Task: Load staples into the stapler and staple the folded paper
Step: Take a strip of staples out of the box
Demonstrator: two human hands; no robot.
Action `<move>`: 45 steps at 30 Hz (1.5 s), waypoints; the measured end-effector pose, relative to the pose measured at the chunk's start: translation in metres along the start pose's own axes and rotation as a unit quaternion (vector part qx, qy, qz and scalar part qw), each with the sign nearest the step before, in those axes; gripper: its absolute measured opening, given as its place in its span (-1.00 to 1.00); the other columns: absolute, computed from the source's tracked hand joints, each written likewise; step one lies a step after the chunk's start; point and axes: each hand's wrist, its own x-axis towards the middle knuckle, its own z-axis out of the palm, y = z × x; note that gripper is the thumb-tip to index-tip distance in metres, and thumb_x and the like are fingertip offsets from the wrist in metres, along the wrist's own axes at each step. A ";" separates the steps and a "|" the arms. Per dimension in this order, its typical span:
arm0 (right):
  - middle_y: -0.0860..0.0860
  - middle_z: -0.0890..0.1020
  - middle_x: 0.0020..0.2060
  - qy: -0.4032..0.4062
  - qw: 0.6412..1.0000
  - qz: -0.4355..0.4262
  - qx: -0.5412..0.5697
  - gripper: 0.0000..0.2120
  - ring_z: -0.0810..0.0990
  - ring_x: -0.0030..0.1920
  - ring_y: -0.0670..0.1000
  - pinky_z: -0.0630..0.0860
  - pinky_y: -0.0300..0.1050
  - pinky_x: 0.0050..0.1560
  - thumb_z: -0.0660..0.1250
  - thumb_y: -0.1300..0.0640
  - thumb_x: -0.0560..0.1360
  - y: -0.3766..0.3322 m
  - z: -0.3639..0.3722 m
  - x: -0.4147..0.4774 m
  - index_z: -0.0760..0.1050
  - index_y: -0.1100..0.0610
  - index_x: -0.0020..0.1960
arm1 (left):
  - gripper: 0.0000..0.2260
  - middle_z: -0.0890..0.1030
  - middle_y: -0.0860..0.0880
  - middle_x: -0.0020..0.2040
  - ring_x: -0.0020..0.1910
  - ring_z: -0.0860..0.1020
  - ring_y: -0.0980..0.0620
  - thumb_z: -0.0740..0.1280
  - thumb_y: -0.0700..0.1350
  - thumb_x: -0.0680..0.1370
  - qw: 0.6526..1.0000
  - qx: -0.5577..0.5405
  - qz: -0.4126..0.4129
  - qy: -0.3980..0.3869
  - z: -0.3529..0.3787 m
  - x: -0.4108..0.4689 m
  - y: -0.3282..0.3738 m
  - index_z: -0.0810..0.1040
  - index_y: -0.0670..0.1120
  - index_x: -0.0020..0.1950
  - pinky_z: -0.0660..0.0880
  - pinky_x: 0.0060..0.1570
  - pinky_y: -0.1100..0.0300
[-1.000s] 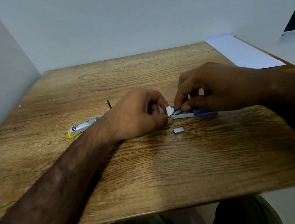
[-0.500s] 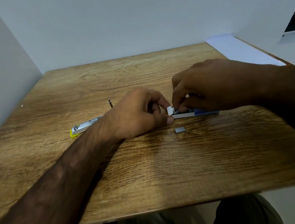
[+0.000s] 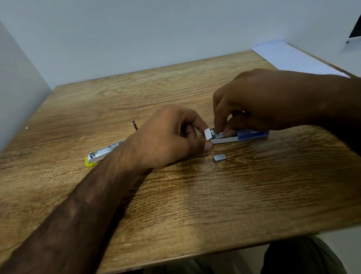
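No lettering came through that I could read — the blue sleeve of the staple box (image 3: 253, 135) under my fingers showed only a pale smudge, too blurred to make out, and the stapler (image 3: 102, 154) bore no legible mark.

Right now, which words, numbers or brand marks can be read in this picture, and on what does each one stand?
None can be read.
Staple box: the blue sleeve may carry print, but it is too small and blurred.
Stapler: no legible mark.
Paper: looks blank.
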 end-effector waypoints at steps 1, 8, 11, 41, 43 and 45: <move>-0.25 0.61 -0.04 -0.001 1.000 0.003 -0.010 -0.83 0.45 -0.11 -0.22 0.48 -0.08 -0.07 0.42 0.05 0.53 0.000 0.000 0.001 0.65 -0.20 0.04 | -0.83 0.62 0.03 -0.34 -0.38 0.52 0.15 0.56 -0.07 0.45 1.000 0.002 0.001 0.000 0.000 0.000 0.000 0.68 -0.02 0.00 0.46 -0.29 0.18; -0.23 0.59 -0.05 0.003 1.000 -0.005 -0.027 -0.85 0.47 -0.10 -0.15 0.51 -0.04 -0.08 0.38 0.04 0.55 -0.003 0.000 -0.002 0.60 -0.23 -0.01 | -0.85 0.63 0.05 -0.35 -0.40 0.52 0.18 0.56 -0.06 0.45 1.000 0.006 0.002 0.000 0.000 -0.001 0.001 0.68 0.00 -0.02 0.46 -0.32 0.22; -0.23 0.60 -0.02 -0.005 1.000 -0.003 -0.017 -0.87 0.48 -0.07 -0.14 0.51 -0.05 -0.04 0.39 0.01 0.54 -0.003 0.000 -0.003 0.62 -0.20 0.03 | -0.85 0.63 0.02 -0.33 -0.38 0.53 0.14 0.56 -0.06 0.44 1.000 0.003 0.001 0.001 0.000 -0.001 0.002 0.68 0.00 -0.03 0.48 -0.29 0.16; 0.00 0.74 -0.39 0.135 0.896 0.021 0.423 -0.94 0.65 -0.51 -0.08 0.49 -0.25 -0.55 0.46 0.18 0.52 0.023 0.021 -0.014 0.71 0.11 -0.09 | -0.83 0.62 0.05 -0.37 -0.41 0.52 0.17 0.56 -0.04 0.44 1.000 0.002 0.004 0.000 0.001 0.002 -0.005 0.67 0.04 -0.01 0.47 -0.32 0.16; -0.02 0.74 -0.37 0.132 0.889 0.038 0.437 -0.92 0.60 -0.54 -0.10 0.44 -0.26 -0.58 0.42 0.24 0.54 0.023 0.023 -0.013 0.69 0.15 -0.09 | -0.83 0.61 0.06 -0.37 -0.41 0.52 0.16 0.56 -0.05 0.45 1.000 -0.007 0.005 -0.003 0.001 0.002 -0.005 0.67 0.04 0.00 0.46 -0.30 0.15; -0.06 0.73 -0.38 0.127 0.889 0.050 0.437 -0.91 0.58 -0.54 -0.11 0.42 -0.28 -0.60 0.41 0.25 0.55 0.023 0.024 -0.012 0.68 0.13 -0.08 | -0.83 0.60 0.07 -0.38 -0.41 0.51 0.16 0.56 -0.06 0.45 1.000 -0.010 0.005 -0.003 0.001 0.002 -0.005 0.67 0.03 0.00 0.45 -0.29 0.14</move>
